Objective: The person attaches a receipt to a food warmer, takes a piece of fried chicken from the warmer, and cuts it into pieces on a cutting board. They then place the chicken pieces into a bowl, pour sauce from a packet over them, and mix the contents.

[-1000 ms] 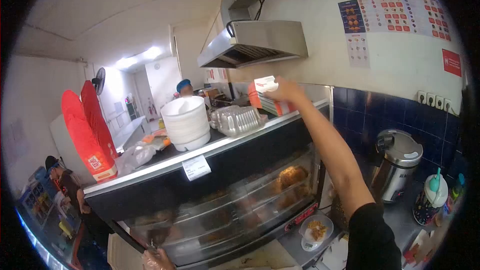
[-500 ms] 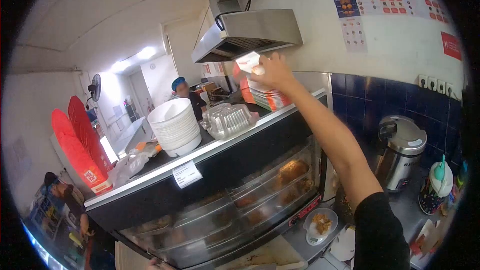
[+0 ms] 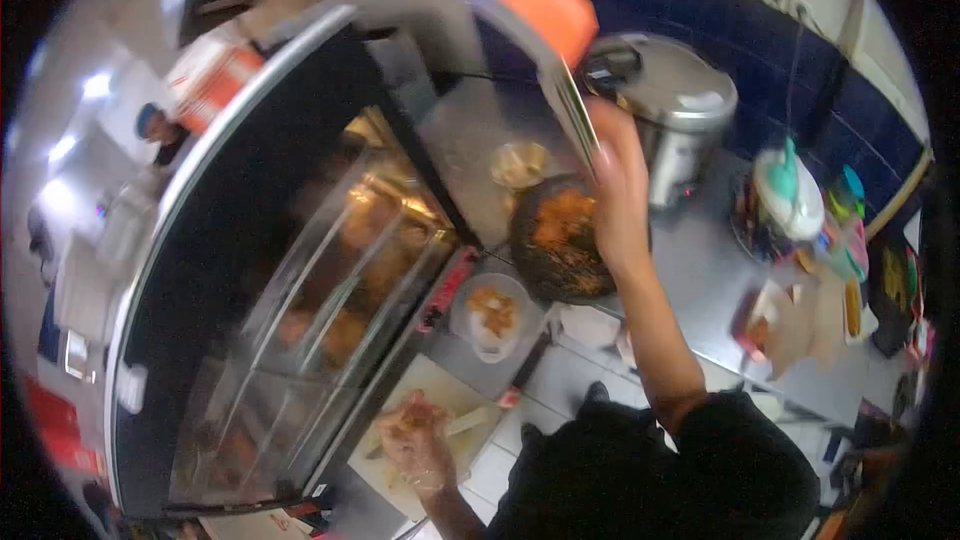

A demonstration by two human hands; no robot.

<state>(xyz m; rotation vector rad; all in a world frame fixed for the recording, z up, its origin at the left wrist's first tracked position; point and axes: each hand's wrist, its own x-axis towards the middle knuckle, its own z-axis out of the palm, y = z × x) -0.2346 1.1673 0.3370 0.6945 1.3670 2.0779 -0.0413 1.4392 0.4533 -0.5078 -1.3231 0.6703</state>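
My right hand (image 3: 618,190) is raised and closed on the edge of an orange and white paper food box (image 3: 540,5), blurred by motion. Below that hand is a dark stone mortar (image 3: 570,280) with an orange-red mash in it. My left hand (image 3: 412,440) hovers low over a pale cutting board (image 3: 385,485) with a knife-like light strip (image 3: 470,420) beside it. It seems to wear a clear plastic glove, and its fingers are too smeared to read. A stack of similar boxes (image 3: 215,85) stands on the food warmer.
The glass food warmer (image 3: 310,340) holds fried pieces on racks at left. A bowl of crumbs (image 3: 490,315) sits beside it. On the counter stand a steel cooker (image 3: 675,90) and a white tub with a green-handled tool (image 3: 790,190). A co-worker (image 3: 160,130) is beyond the warmer.
My right hand has brought a box from the stack on the warmer over toward the counter. The view has swung right and down, and my left hand now shows over the board.
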